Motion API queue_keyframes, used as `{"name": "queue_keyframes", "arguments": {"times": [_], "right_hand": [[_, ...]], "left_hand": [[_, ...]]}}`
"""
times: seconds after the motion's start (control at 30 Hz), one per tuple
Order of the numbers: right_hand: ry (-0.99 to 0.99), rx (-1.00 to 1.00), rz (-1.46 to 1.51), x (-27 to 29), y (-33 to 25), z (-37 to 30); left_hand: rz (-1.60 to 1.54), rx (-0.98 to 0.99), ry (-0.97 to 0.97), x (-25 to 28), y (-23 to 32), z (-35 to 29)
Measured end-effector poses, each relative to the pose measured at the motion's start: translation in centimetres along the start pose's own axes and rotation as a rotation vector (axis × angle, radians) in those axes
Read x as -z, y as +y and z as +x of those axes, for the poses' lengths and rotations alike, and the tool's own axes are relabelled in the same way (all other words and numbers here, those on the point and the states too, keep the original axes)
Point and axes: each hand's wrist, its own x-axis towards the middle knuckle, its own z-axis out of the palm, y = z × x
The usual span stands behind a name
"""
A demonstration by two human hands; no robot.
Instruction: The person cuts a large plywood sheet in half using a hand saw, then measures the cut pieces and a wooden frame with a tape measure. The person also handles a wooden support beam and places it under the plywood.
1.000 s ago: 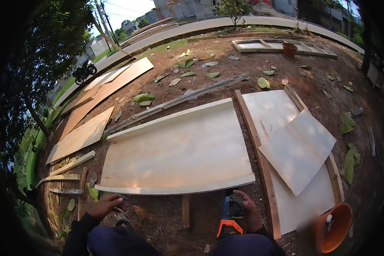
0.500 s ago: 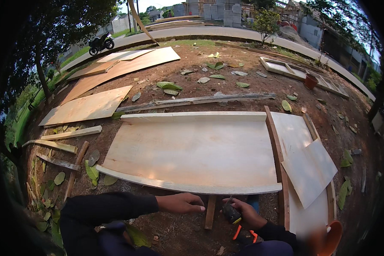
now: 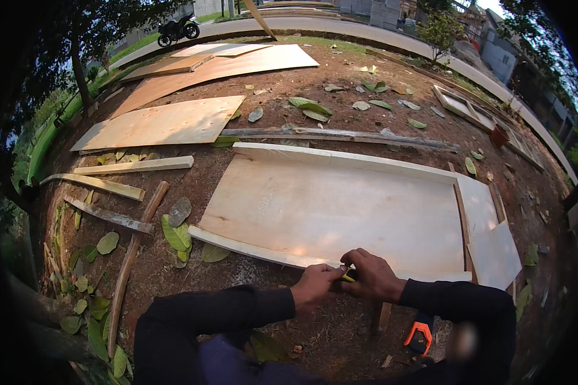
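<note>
My hands meet over the front edge of a pale plywood panel [image 3: 340, 205], which has light wooden strips along its far and near long edges. In my right hand [image 3: 372, 276] is a small black-and-yellow tape measure [image 3: 349, 276], mostly covered by the fingers. The fingers of my left hand [image 3: 313, 285] are closed right beside it, at the near strip [image 3: 257, 253]; what they pinch is too small to make out. On the soil below my right forearm lies a tool with an orange-and-black handle [image 3: 419, 338].
Plywood sheets [image 3: 167, 122] lie at the far left, above loose timber strips [image 3: 135, 165]. A long weathered pole [image 3: 340, 135] runs behind the panel. To the right are a smaller plywood piece [image 3: 496, 255], a brown pot [image 3: 499, 135] and a wooden frame [image 3: 475, 114]. Large leaves dot the soil.
Both hands have moved up and come together at the panel's near strip, the right one bringing the tape measure. My view has swung left, so the panel appears further right.
</note>
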Motion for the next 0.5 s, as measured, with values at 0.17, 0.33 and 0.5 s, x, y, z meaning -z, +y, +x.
{"name": "queue_keyframes", "arguments": {"times": [0.17,0.33,0.5], "right_hand": [[0.165,-0.057,0.164,-6.0,-1.1,4.5],[-0.007,-0.240,0.503,-9.3,-0.7,6.1],[-0.030,-0.519,0.663,-9.7,-1.9,7.1]], "left_hand": [[-0.080,-0.059,0.122,4.7,0.2,0.1],[0.083,-0.022,0.032,8.9,-0.9,3.2],[0.328,-0.213,0.040,10.2,0.6,4.5]]}}
